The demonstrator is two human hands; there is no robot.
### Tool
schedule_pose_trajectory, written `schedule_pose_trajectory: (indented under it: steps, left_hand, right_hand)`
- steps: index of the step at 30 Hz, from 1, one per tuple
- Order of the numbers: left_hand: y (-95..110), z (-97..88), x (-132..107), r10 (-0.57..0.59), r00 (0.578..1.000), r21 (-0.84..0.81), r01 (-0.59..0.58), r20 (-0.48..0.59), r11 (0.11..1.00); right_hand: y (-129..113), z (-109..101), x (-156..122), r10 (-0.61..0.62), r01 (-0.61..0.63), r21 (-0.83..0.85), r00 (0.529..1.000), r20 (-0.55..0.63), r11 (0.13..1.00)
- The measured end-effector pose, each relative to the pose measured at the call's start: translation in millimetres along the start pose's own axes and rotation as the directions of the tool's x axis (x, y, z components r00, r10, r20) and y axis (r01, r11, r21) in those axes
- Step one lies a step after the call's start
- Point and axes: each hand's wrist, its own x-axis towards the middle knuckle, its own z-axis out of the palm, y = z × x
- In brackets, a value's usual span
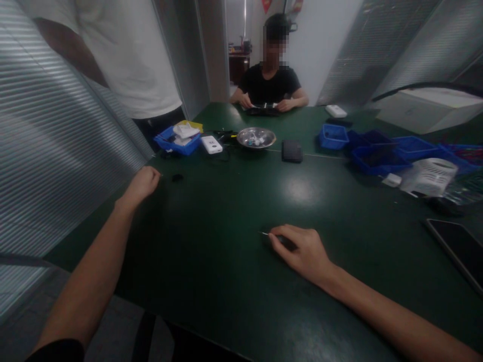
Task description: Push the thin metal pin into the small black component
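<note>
while your left hand [141, 185] sits near the left edge of the green table [226, 281] with its fingers curled in tight, you cannot tell whether it pinches anything. a small black piece [177, 177] lies on the tabletop just beside its fingertips, not touching them. your right hand [304, 250] rests knuckles up nearer to you, around the middle of the table, well apart from the left. its fingers are closed round a thin tool [282, 241]; the dark handle is mostly hidden under them and a fine metal tip pokes out to the left, low over the table.

farther back stand a metal bowl [256, 137] with small bits in it, a white box [212, 145] just to its left, and a blue tray [177, 143] with white things beyond that. a flat black pad [292, 151] lies right of the bowl. more blue bins [334, 137] crowd the right side, near a white slotted part [428, 176] and a dark flat screen [456, 249] at the table's edge. across from you a seated person in a black shirt [269, 85] has both hands on something dark. a standing person in a white shirt [128, 55] is at the far left.
</note>
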Motion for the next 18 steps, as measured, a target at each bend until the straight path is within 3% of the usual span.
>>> schedule_pose_trajectory:
  steps: [4, 11, 18]
  left_hand:
    - [11, 5.6, -3, 0.021, 0.995, 0.037, -0.017, -0.102, 0.999]
    - [11, 9.0, -2, 0.06, 0.989, -0.064, -0.069, -0.135, 0.996]
    - [9, 23.5, 3, 0.19, 0.968, 0.009, -0.191, -0.167, 0.982]
  right_hand:
    - [1, -1, 0, -0.003, 0.003, 0.003, 1.0, 0.001, 1.0]
    - [0, -1, 0, -0.014, 0.014, 0.007, 1.0, 0.002, 1.0]
    - [0, 0, -1, -0.015, 0.015, 0.009, 1.0, 0.005, 1.0]
